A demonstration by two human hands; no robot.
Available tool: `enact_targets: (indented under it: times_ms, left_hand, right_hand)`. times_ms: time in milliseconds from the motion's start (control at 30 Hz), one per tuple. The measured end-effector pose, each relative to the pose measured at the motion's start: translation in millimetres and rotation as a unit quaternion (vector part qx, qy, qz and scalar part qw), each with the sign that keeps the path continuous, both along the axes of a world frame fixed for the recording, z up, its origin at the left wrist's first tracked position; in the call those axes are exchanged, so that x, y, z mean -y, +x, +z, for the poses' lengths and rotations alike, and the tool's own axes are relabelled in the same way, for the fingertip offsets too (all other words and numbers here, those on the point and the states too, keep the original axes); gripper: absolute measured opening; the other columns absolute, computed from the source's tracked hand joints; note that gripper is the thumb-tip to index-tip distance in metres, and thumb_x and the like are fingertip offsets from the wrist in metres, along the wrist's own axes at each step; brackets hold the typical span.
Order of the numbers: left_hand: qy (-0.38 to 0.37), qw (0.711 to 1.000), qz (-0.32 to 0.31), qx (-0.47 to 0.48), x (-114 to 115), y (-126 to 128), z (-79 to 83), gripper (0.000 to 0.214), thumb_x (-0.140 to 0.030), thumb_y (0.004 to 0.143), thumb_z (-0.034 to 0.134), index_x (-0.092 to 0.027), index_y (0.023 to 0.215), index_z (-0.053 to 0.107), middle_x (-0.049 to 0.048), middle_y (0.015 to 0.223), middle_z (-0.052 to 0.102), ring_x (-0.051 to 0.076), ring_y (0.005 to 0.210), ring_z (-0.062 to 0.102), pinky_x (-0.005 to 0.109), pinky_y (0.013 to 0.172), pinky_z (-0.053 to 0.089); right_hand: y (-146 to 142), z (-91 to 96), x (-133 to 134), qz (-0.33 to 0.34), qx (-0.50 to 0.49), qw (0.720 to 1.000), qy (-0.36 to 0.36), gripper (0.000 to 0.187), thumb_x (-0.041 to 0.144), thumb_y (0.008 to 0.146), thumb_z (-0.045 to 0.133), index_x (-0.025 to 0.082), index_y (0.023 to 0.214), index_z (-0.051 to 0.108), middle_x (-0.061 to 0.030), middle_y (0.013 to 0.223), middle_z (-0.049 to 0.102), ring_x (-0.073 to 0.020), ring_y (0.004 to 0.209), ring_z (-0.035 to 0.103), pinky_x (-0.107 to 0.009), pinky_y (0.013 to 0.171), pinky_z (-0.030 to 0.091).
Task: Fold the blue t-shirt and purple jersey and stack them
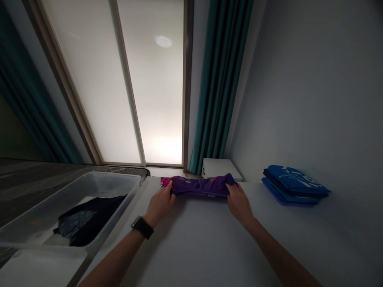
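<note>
A folded purple garment (200,185) with a pink patterned end stretches sideways at the far side of the white table. At its left end my left hand (163,201) is closed on the cloth, thumb and fingers pinching the edge. My right hand (237,201) grips the opposite end the same way. A small printed label shows on the garment's near edge. Whether the cloth rests on the table or is slightly lifted, I cannot tell. A black watch (143,227) is on my left wrist.
Left of the table stands a translucent plastic bin (113,178) with dark clothing (95,217) inside. A stack of folded blue fabric items (295,185) with white print lies on the right, near the wall. Behind are a small white cabinet (221,167), teal curtains (221,79) and frosted sliding doors (155,99).
</note>
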State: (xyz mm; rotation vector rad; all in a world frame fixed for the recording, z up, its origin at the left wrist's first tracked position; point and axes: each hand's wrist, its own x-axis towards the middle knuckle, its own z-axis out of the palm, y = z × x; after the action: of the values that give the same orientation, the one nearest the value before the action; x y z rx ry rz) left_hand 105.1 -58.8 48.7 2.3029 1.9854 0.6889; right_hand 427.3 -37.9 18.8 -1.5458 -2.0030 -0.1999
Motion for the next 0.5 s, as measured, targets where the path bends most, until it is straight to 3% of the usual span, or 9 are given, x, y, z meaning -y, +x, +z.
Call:
enact_targets:
  times_ms: [100, 200, 400, 500]
  left_hand:
    - [-0.046, 0.998, -0.034, -0.022, 31.6, -5.4, -17.2, 0.036, -0.023, 0.09, 0.044, -0.02, 0.124, 0.054, 0.0115, 0.112, 0.068, 0.026, 0.106, 0.063, 0.035, 0.087, 0.046]
    - [-0.045, 0.995, -0.073, -0.048, 59.4, -6.6, -24.9, 0.023, -0.023, 0.09, 0.044, -0.02, 0.104, 0.062, 0.0102, 0.097, 0.07, 0.027, 0.097, 0.064, 0.038, 0.088, 0.044]
    - [-0.008, 0.99, -0.119, -0.078, 95.6, -5.5, -19.2, 0.012, -0.025, 0.084, 0.051, -0.023, 0.08, 0.062, 0.0089, 0.081, 0.068, 0.028, 0.088, 0.06, 0.042, 0.082, 0.041]
    - [-0.028, 0.986, -0.142, -0.08, 110.2, -2.4, -16.4, 0.015, -0.03, 0.084, 0.052, -0.024, 0.075, 0.062, 0.0073, 0.076, 0.067, 0.026, 0.081, 0.059, 0.041, 0.079, 0.04]
  right_hand:
    - [2.4, -24.7, 34.2, -0.035, 0.047, 0.996, -0.063, 0.051, 0.013, 0.083, 0.038, 0.006, 0.13, 0.057, -0.0181, 0.128, 0.062, -0.0294, 0.124, 0.054, -0.049, 0.113, 0.032]
    - [2.7, -41.8, 65.0, -0.02, 0.077, 0.991, -0.103, 0.052, 0.011, 0.084, 0.035, 0.009, 0.13, 0.058, -0.0142, 0.128, 0.063, -0.0252, 0.121, 0.057, -0.045, 0.114, 0.031]
    - [8.4, -63.4, 102.2, -0.027, 0.114, 0.988, -0.101, 0.055, 0.017, 0.079, 0.041, 0.013, 0.131, 0.059, -0.0137, 0.133, 0.06, -0.0289, 0.126, 0.051, -0.048, 0.111, 0.035]
    - [13.6, -73.4, 112.1, -0.05, 0.117, 0.988, -0.092, 0.055, 0.019, 0.078, 0.043, 0.014, 0.131, 0.058, -0.0142, 0.132, 0.06, -0.0307, 0.125, 0.051, -0.05, 0.11, 0.034]
